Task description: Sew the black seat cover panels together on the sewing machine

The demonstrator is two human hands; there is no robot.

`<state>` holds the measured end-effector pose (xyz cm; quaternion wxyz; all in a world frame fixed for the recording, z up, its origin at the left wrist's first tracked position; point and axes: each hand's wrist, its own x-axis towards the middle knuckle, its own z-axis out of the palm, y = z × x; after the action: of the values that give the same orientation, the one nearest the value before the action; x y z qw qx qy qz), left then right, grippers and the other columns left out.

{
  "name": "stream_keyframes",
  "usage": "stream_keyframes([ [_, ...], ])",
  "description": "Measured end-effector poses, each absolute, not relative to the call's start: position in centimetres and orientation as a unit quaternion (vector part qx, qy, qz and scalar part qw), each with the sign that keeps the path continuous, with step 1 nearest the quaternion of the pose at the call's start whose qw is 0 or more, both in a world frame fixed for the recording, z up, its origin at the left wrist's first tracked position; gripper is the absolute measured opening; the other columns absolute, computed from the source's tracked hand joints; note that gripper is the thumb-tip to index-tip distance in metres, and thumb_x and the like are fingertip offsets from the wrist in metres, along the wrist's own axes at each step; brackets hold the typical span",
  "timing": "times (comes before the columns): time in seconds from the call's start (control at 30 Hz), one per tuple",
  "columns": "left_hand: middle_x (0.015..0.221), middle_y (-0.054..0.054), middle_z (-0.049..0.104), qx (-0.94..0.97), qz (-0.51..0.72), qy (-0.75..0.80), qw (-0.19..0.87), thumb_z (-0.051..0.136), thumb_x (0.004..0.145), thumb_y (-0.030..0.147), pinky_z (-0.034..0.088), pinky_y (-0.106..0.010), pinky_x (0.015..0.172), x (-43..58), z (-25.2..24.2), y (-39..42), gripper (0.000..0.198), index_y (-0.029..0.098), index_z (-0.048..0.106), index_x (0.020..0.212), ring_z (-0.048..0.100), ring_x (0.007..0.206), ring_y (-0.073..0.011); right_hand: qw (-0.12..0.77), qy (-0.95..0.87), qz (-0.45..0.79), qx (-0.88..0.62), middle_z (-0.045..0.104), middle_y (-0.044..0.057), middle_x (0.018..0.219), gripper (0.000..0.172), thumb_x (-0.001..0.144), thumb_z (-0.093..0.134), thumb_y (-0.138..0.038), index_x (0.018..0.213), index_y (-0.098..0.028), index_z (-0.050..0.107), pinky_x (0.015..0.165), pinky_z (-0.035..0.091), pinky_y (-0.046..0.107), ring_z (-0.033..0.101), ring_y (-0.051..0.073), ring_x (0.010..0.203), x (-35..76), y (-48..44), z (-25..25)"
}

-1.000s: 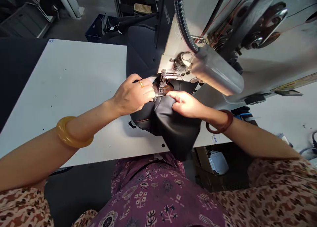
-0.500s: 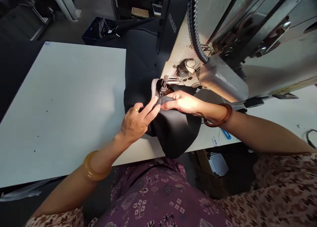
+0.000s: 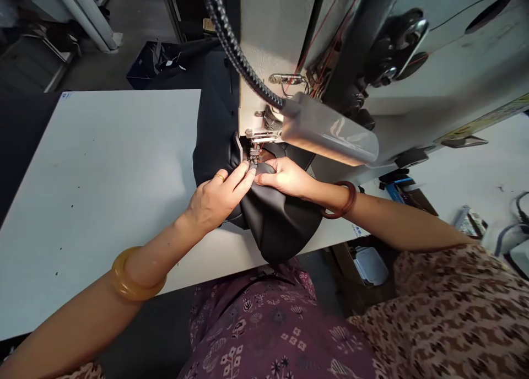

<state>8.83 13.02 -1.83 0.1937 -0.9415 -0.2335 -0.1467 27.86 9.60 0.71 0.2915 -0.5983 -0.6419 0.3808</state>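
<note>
Right hand (image 3: 287, 177) pinches smooth black leather-like sheet (image 3: 283, 216); left hand (image 3: 215, 199) lays extended fingers on it, thumb hidden, cannot tell if pinching. Sheet under hands on white flat table (image 3: 124, 158), long axis seemingly near-far. Small metal presser foot (image 3: 255, 152) just far, left hand closer.

A white, flat bench (image 3: 124, 147) carries the sewing machine (image 3: 413, 112). Black material (image 3: 285, 219) lies bunched under and in front of the sewing machine's needle, reaching the bench's near edge. Left of the sewing machine, a few dark specks (image 3: 78, 187) dot the white top, and a small label (image 3: 66, 95) sits at its far left corner. Blue print (image 3: 356, 230) marks the top to the near side of the sewing machine; beyond the print, closer to the sewing machine, lies a blue-and-black item (image 3: 394, 191), too small to identify.
</note>
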Motion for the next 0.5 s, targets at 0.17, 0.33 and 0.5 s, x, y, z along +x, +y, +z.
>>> stream_keyframes([
  [0.17,0.127,-0.008,0.061,-0.937,-0.121,-0.249,0.213,0.036,0.085,0.004,0.046,-0.026,0.046,9.6,-1.4,12.6,0.049,0.022,0.058,0.125,0.062,0.072,-0.0182,0.180,-0.705,-0.022,-0.685,0.064,0.008,0.075,0.029,0.086,0.042,-0.036,0.085,-0.014,0.060,0.073,0.037,0.034,0.057,0.021,0.074,27.6,7.9,-0.6],
  [0.33,0.132,-0.009,0.057,-0.940,-0.087,-0.269,0.192,0.036,0.084,0.003,0.048,-0.026,0.047,9.7,-1.0,12.1,0.053,0.023,0.054,0.130,0.063,0.077,-0.0196,0.250,-0.691,0.004,-0.678,0.066,0.007,0.084,0.023,0.083,0.045,-0.029,0.097,-0.015,0.057,0.078,0.041,0.034,0.059,0.020,0.076,28.8,8.7,-1.2],
  [0.5,0.134,-0.012,0.055,-0.933,-0.070,-0.300,0.185,0.034,0.083,0.002,0.050,-0.026,0.048,10.4,-0.8,11.8,0.055,0.018,0.050,0.133,0.064,0.078,-0.0194,0.313,-0.679,0.135,-0.650,0.066,0.006,0.087,0.024,0.077,0.053,-0.033,0.092,-0.017,0.059,0.083,0.046,0.037,0.059,0.021,0.080,30.4,11.1,-0.7],
])
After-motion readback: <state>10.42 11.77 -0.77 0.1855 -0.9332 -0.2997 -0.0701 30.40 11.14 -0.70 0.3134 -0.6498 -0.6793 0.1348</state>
